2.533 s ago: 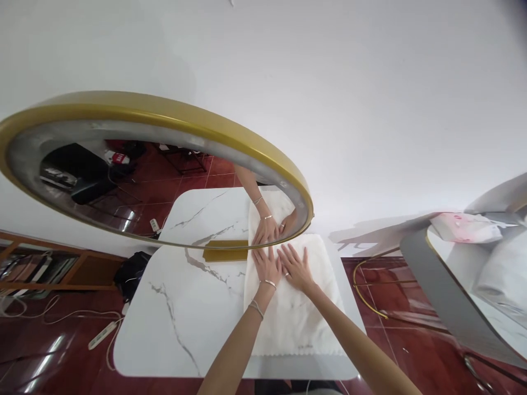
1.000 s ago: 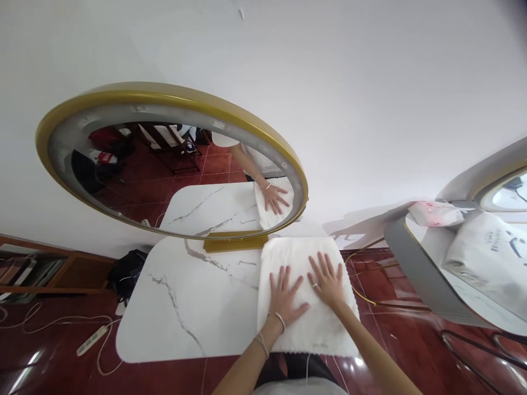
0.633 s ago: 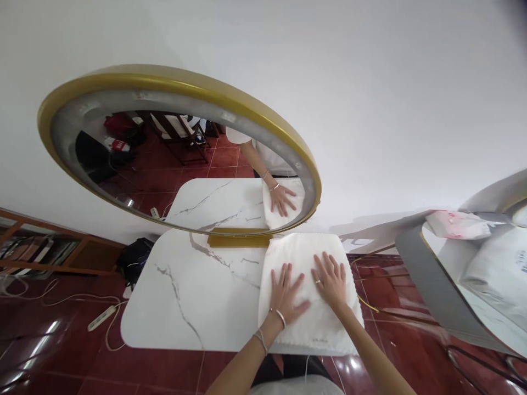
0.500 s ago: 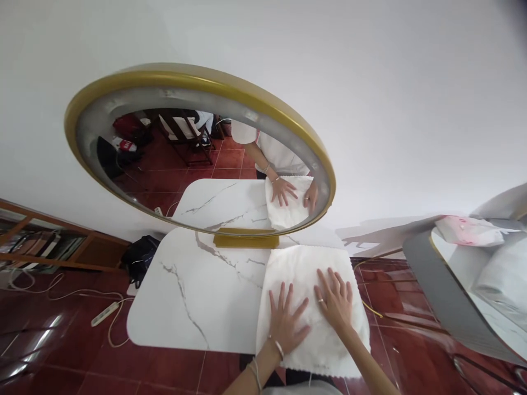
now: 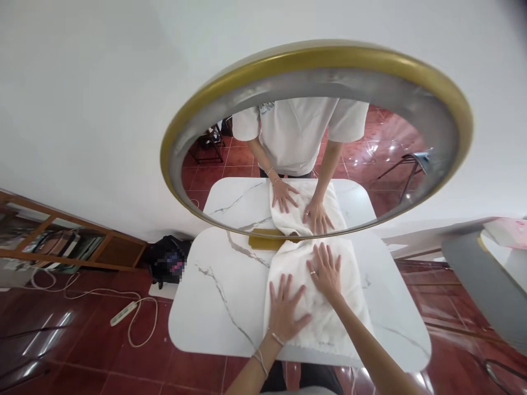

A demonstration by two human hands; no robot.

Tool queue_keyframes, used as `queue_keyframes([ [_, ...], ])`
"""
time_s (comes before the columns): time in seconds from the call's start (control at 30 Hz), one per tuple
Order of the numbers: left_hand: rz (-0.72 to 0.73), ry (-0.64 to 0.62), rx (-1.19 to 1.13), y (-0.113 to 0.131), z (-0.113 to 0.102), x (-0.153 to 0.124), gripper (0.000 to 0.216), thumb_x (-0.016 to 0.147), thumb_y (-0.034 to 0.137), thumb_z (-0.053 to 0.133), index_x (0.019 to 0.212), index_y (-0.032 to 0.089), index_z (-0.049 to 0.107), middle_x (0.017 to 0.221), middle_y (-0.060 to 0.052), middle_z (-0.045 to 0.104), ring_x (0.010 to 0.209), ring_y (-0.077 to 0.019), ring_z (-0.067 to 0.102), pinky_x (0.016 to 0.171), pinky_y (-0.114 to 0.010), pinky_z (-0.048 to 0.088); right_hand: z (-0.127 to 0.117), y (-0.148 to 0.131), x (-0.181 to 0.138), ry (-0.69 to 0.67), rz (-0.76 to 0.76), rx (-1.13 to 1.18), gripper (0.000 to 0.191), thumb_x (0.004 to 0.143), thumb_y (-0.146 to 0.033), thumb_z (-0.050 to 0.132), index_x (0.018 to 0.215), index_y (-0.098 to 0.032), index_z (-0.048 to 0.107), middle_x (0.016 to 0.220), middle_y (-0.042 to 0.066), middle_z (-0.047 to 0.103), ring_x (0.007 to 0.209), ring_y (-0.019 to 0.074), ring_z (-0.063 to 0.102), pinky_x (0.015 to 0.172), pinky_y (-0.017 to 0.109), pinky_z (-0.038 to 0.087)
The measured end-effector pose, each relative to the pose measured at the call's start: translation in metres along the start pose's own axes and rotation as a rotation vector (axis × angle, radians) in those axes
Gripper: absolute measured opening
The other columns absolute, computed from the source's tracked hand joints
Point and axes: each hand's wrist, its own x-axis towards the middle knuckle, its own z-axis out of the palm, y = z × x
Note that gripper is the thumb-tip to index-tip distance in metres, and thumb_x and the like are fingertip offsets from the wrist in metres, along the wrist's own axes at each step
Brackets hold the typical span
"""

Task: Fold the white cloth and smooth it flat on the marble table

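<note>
A white towel (image 5: 317, 318) lies over the middle of the marble-patterned table (image 5: 214, 323), its far edge bunched against the gold base (image 5: 263, 241) of a mirror. My left hand (image 5: 286, 312) rests flat on the towel's left side, fingers spread. Farther up the cloth, my right hand (image 5: 326, 274) presses down with its fingers stretched out and a ring on one of them. Both hands show again in the oval gold-framed mirror (image 5: 317, 57), along with a white shirt.
A dark bag (image 5: 167, 258) sits on the floor left of the table, near a wooden bookshelf (image 5: 119, 249). A power strip (image 5: 123, 312) with its cord lies on the red tiles. At right stands another grey-edged table (image 5: 473, 280) with a pink-white packet (image 5: 508, 233).
The view has turned left, so the mirror and table sit farther right. My right hand has slid forward on the towel, whose far edge is now rumpled against the mirror base.
</note>
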Motion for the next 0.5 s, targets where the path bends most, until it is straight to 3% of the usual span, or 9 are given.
queue_keyframes([
  [0.3,-0.129,0.032,0.154,-0.104,-0.042,-0.064,0.069,0.082,0.061,0.05,0.144,0.036,0.032,0.155,-0.006,0.024,0.142,-0.0335,0.02,0.113,-0.058,0.006,0.021,-0.156,0.009,0.047,-0.162,0.134,0.066,0.096,-0.034,0.033,0.151,-0.018,0.0,0.156,0.011,0.01,0.144,0.0264,0.004,0.114,0.052,0.012],
  [0.4,-0.195,0.014,0.226,-0.137,-0.058,-0.091,0.067,0.083,0.057,0.05,0.144,0.036,0.031,0.155,-0.007,0.025,0.142,-0.0333,0.02,0.113,-0.057,0.009,0.028,-0.208,0.009,0.011,-0.243,0.178,0.064,0.095,-0.034,0.034,0.151,-0.02,0.007,0.156,0.01,0.01,0.144,0.0274,0.005,0.114,0.052,0.012],
  [0.5,-0.233,-0.008,0.269,-0.147,-0.063,-0.111,0.062,0.087,0.046,0.049,0.145,0.038,0.026,0.155,-0.005,0.025,0.143,-0.033,0.018,0.112,-0.058,0.012,0.032,-0.231,0.008,-0.028,-0.309,0.198,0.057,0.095,-0.034,0.037,0.149,-0.028,0.019,0.156,0.007,0.012,0.144,0.0267,0.008,0.114,0.052,0.013],
])
